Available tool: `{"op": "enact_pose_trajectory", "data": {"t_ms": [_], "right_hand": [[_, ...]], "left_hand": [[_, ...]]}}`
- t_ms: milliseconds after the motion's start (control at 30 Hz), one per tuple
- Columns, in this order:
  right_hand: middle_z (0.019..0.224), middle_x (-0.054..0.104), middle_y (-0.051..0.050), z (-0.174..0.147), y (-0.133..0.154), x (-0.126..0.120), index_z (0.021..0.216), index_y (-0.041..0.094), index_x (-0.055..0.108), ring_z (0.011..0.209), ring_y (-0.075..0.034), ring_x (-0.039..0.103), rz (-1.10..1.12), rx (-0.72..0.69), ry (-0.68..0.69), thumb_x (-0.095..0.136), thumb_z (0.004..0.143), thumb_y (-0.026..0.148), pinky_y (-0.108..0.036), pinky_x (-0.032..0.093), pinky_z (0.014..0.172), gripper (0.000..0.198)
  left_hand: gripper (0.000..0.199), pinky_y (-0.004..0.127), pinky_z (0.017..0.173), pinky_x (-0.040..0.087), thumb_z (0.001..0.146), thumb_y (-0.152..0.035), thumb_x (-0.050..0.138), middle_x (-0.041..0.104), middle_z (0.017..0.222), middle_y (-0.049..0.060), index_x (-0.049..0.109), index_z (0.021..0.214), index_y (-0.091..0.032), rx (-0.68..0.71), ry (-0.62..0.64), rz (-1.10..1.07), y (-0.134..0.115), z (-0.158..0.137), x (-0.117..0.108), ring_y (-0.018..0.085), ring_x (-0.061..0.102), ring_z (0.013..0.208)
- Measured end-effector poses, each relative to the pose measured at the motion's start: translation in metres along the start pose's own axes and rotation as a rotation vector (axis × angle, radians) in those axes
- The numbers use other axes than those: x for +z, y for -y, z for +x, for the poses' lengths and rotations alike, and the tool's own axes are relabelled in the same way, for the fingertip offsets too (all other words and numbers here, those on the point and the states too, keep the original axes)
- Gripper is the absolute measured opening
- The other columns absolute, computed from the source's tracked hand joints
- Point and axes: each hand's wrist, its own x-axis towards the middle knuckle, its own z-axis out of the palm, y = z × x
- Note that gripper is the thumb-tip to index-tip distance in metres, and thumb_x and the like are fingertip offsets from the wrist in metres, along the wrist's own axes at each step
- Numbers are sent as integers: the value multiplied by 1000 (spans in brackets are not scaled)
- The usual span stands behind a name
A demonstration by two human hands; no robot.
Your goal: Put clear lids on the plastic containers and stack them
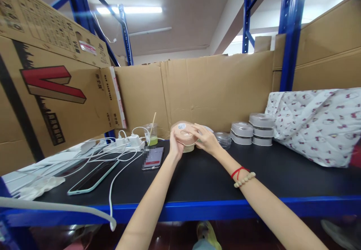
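Note:
A round beige disc-shaped item (184,132) with a small white label on top is held up over the black shelf top (214,175). My left hand (175,146) grips its left edge from below. My right hand (204,138) presses on its right side, fingers reaching across the top. Just under the disc a pale round container (188,148) stands on the shelf. A red string and a bead bracelet (244,179) circle my right wrist. A clear lid (223,138) lies to the right of my hands.
Stacked grey-lidded round containers (261,129) (241,132) stand at right, beside a patterned cloth bag (316,126). Two phones (153,157) (93,178), white cables, a power strip (124,144) and a cup of green drink (152,134) lie at left. Cardboard walls (197,92) ring the shelf; blue edge (197,209) in front.

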Motion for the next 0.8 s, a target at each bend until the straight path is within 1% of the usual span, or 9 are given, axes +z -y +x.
{"op": "enact_pose_trajectory", "data": {"t_ms": [67,100,200,300,400,500,600,700,800], "right_hand": [[133,51,-8,1,-4,-8,128,25,56,127,-23,44,-51,49,-26,45,74,8,-41,42,102,58],[134,51,-8,1,-7,-13,128,24,56,127,-24,44,-76,97,-54,45,75,9,-42,42,101,57],[136,47,-10,-4,-23,-28,130,21,54,128,-26,41,-141,329,-191,41,78,11,-44,40,102,55],[137,43,-12,-17,-45,-42,133,18,51,130,-27,37,-178,583,-340,38,77,8,-46,35,106,58],[135,42,-13,-35,-65,-49,130,18,55,128,-27,36,-196,753,-397,37,76,6,-47,33,106,58],[133,41,-14,-49,-77,-49,126,19,58,126,-28,37,-230,862,-437,37,75,4,-47,36,103,57],[135,37,-15,-55,-81,-44,124,18,58,126,-28,36,-269,923,-483,39,75,5,-46,35,102,55],[138,31,-17,-56,-82,-38,125,15,55,128,-32,32,-327,999,-444,47,72,9,-49,29,104,54],[137,28,-21,-57,-83,-34,132,12,46,128,-35,28,-369,1081,-412,56,72,22,-54,25,103,61]], "left_hand": [[36,23,67,49,92,-36,36,66,84,8,58,106,-12,1,-3,41,-4,-1,-1,15,64,71],[35,22,65,48,92,-38,36,66,84,7,56,107,-13,-6,-5,57,-5,-1,-2,14,63,69],[33,22,59,45,91,-39,36,65,83,7,51,112,-17,-46,-30,69,-9,-1,-5,14,63,65],[28,21,54,42,90,-33,35,63,80,5,50,108,-17,-85,-75,80,-9,-1,-8,13,61,60],[25,21,52,41,89,-29,36,61,77,4,50,104,-16,-108,-70,104,-9,-2,-7,13,59,56],[23,21,50,40,87,-27,36,60,74,3,50,101,-15,-124,-69,127,-9,-3,-5,12,58,54],[20,20,50,39,87,-26,36,60,74,3,50,96,-15,-128,-80,138,-10,-4,-5,12,58,53],[18,20,49,39,87,-26,36,60,73,2,50,92,-16,-127,-79,146,-10,-3,-5,11,57,51],[19,20,48,39,87,-26,35,60,71,2,50,91,-15,-121,-55,172,-8,-3,-5,11,57,50]]}}
